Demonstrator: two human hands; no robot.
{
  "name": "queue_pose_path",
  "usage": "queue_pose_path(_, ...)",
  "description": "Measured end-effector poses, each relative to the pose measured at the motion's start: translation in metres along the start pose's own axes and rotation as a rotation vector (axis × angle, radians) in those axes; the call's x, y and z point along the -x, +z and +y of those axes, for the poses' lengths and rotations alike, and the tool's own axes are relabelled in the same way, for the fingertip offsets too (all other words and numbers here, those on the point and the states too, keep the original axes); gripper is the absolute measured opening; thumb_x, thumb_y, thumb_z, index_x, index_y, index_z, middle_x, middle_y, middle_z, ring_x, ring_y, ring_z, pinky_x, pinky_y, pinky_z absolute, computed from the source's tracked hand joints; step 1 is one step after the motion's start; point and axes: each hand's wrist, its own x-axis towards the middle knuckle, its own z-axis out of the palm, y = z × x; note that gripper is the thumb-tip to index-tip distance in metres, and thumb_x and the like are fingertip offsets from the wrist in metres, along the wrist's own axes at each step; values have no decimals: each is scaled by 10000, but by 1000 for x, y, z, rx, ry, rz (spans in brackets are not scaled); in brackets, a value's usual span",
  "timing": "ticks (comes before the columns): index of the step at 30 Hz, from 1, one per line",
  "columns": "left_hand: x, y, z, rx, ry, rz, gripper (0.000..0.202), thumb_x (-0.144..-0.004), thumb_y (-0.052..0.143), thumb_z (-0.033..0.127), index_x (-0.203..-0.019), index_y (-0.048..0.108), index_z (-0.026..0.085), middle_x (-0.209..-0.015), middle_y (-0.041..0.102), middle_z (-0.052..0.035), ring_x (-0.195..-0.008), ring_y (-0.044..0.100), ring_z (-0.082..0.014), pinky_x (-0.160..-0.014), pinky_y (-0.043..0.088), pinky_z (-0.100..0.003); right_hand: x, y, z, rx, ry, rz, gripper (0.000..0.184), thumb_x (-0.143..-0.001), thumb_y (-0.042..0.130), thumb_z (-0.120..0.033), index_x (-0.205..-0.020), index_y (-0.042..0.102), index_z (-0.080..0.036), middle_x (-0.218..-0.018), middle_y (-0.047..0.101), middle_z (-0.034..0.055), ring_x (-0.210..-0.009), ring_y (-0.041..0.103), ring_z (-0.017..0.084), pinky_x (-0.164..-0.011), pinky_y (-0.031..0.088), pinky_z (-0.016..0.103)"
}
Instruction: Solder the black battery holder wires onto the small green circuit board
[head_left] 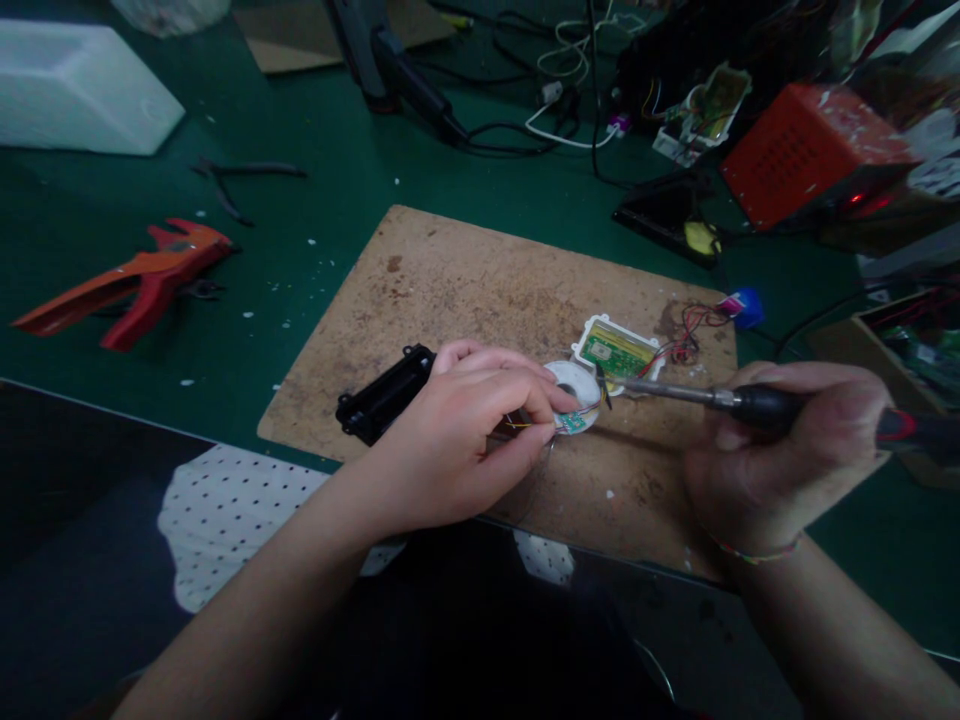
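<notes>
My left hand (495, 415) is closed, thumb and fingertips pinching a small green circuit board (574, 421) with thin wires. Under and behind that board is a round white disc-like piece (571, 376), partly covered by my fingers. My right hand (787, 440) wraps around the dark handle of a soldering iron (667, 391). Its metal shaft points left, and the tip is close to the wires by the small board; whether they touch I cannot tell. Just beyond the iron lies a white-framed circuit board (619, 347) with red and black wires. A black plastic housing (384, 392) sits left of my left hand.
Beneath the work is a stained brown board (480, 270) on a green table (300, 270). Red-orange cutters (161, 275) and dark pliers (236, 175) lie left. At right stand a red box (814, 155), an iron stand (667, 215) with yellow sponge, and cables.
</notes>
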Motion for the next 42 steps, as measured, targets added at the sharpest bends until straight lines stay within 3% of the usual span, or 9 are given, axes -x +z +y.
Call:
queue_pose_path(3, 1, 1, 0, -3, -2, 2, 69, -931, 610, 163, -894, 605, 222, -1134, 742, 26, -1175, 613, -172, -1040, 364, -423, 3, -2, 2, -22, 11, -69, 245, -982, 547, -455, -1013, 708, -273, -912, 652, 4, -478, 566, 64, -321, 280, 234)
queue_pose_path(6, 1, 1, 0, 4, 6, 14, 74, -930, 610, 155, -898, 604, 222, -1125, 743, 35, -1171, 613, -165, -1042, 361, -420, 4, -5, 2, 16, -27, -231, 209, -963, 615, -359, -1155, 678, -307, -872, 692, -17, -578, 653, 92, -415, 431, 234)
queue_pose_path(9, 1, 0, 1, 11, 14, 15, 76, -928, 608, 150, -900, 600, 221, -1118, 742, 34, -1166, 614, -167, -1035, 362, -422, 4, -7, -2, 80, 0, -476, 412, -845, 750, -220, -1234, 638, -291, -914, 732, -4, -772, 721, 164, -672, 586, 324)
queue_pose_path(12, 1, -1, 1, 8, 14, 11, 75, -928, 602, 152, -898, 601, 221, -1119, 741, 23, -1156, 617, -177, -1023, 358, -429, 3, -7, -6, 112, 41, -596, 621, -753, 815, -172, -1312, 579, -302, -1058, 716, 18, -906, 715, 193, -754, 602, 363)
queue_pose_path(24, 4, -1, 5, -33, -20, 16, 67, -920, 615, 171, -949, 615, 231, -1145, 726, 21, -1175, 609, -179, -1044, 347, -436, 2, -2, 0, 101, 76, -669, 724, -707, 827, -153, -1352, 526, -288, -1128, 663, 35, -983, 677, 191, -715, 567, 311)
queue_pose_path(28, 16, -21, 12, -81, -39, 50, 257, -911, 661, 237, -1162, 612, 251, -1238, 700, 4, -1209, 603, -196, -1070, 379, -426, 1, -2, 0, 99, 86, -674, 731, -701, 833, -147, -1350, 525, -283, -1106, 673, 28, -956, 678, 180, -740, 559, 312)
queue_pose_path(32, 25, -47, 8, -195, -62, 128, 289, -891, 666, 234, -1178, 643, 249, -1189, 717, -22, -1159, 631, -229, -1035, 437, -406, 1, -2, 0, 103, 76, -672, 711, -711, 835, -175, -1343, 529, -287, -1097, 680, 32, -954, 678, 190, -734, 564, 326)
queue_pose_path(38, 14, -62, -3, -330, 15, -102, 231, -961, 602, 284, -1181, 670, 271, -1181, 719, -15, -1148, 629, -223, -1016, 412, -400, 2, -3, 2, 95, 68, -678, 712, -719, 836, -192, -1349, 520, -294, -1082, 677, 29, -946, 675, 193, -716, 565, 332)
queue_pose_path(42, 7, -61, -5, -348, 48, -153, 179, -990, 584, 328, -1129, 680, 271, -1086, 723, 2, -1048, 644, -194, -978, 403, -390, 2, -3, 1, 83, 105, -684, 684, -744, 822, -192, -1347, 518, -299, -1091, 667, 36, -970, 668, 198, -717, 562, 335)
